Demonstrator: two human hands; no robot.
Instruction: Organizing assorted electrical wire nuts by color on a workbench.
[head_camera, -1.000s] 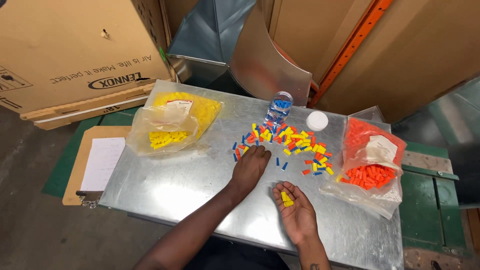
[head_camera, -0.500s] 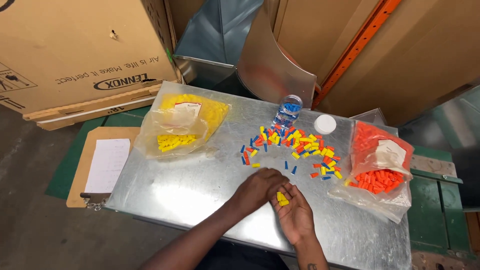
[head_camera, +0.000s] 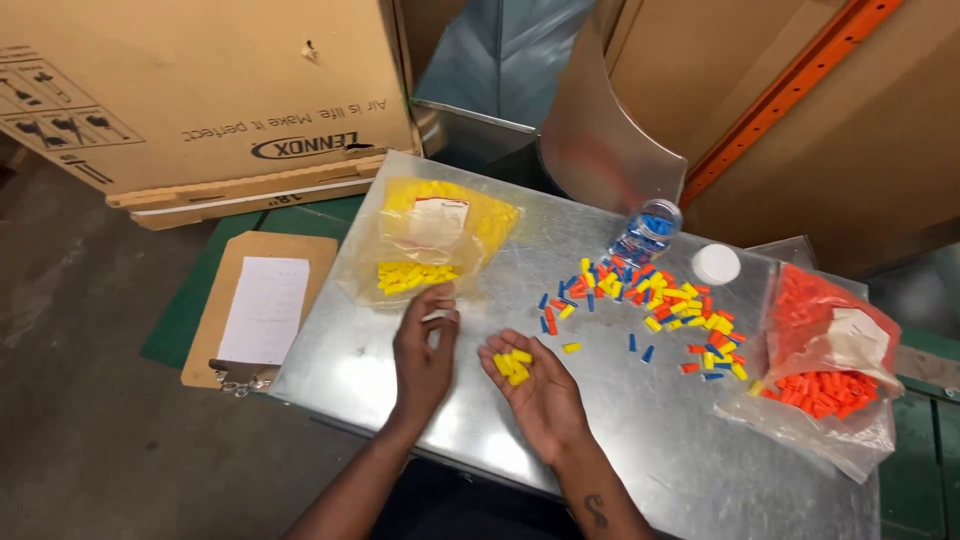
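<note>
Several yellow caps (head_camera: 512, 366) partly hidden in cupped right hand (head_camera: 540, 392).

A: What sits nearest the left hand (head_camera: 422, 352)?
B: A clear plastic bag of yellow caps (head_camera: 432, 245), just beyond its fingertips, with a white, red-edged label (head_camera: 437, 217) on top.

A: And past the right hand (head_camera: 540, 395)?
B: A clear plastic bag of orange caps (head_camera: 825, 365), well off to its right, bearing a white label (head_camera: 858, 335).

A: Anything larger?
B: 1 big brown cardboard box (head_camera: 200, 90) with black print, far beyond the left hand.
</note>
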